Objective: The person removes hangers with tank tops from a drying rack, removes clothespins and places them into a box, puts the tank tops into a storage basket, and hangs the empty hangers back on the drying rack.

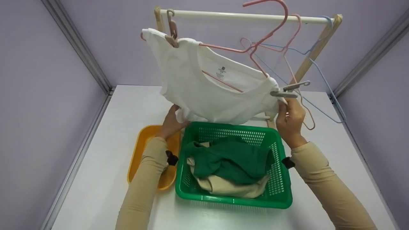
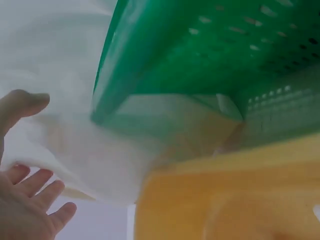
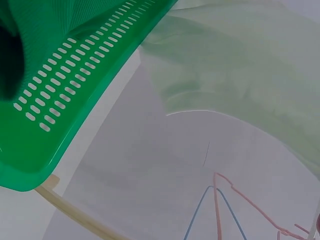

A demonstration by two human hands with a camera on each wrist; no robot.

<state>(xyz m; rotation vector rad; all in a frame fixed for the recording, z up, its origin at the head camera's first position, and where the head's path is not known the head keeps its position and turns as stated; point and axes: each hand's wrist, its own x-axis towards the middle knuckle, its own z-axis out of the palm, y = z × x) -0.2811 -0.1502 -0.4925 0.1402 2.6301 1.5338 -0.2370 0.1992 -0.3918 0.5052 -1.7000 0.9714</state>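
Note:
A white sleeveless top [image 1: 220, 99] hangs on a pink hanger [image 1: 223, 48], tilted down to the right. Grey-brown clothespins clip it at both shoulders: one clothespin [image 1: 173, 36] at the left, another clothespin [image 1: 289, 91] at the right. My right hand [image 1: 291, 119] pinches the top's edge just below the right clothespin; the right wrist view shows only the fabric [image 3: 225, 65]. By the lower left of the top is my left hand [image 1: 172, 123], partly behind the cloth. In the left wrist view its fingers [image 2: 42, 187] are spread, thumb apart.
Below the top stands a green basket [image 1: 235, 200] with a dark green garment [image 1: 230, 159] over a beige garment [image 1: 230, 188]. Left of it sits a yellow-orange basin [image 1: 135, 159]. Behind, a rack's white rod [image 1: 220, 14] carries another pink hanger [image 1: 292, 35] and a blue hanger [image 1: 326, 83].

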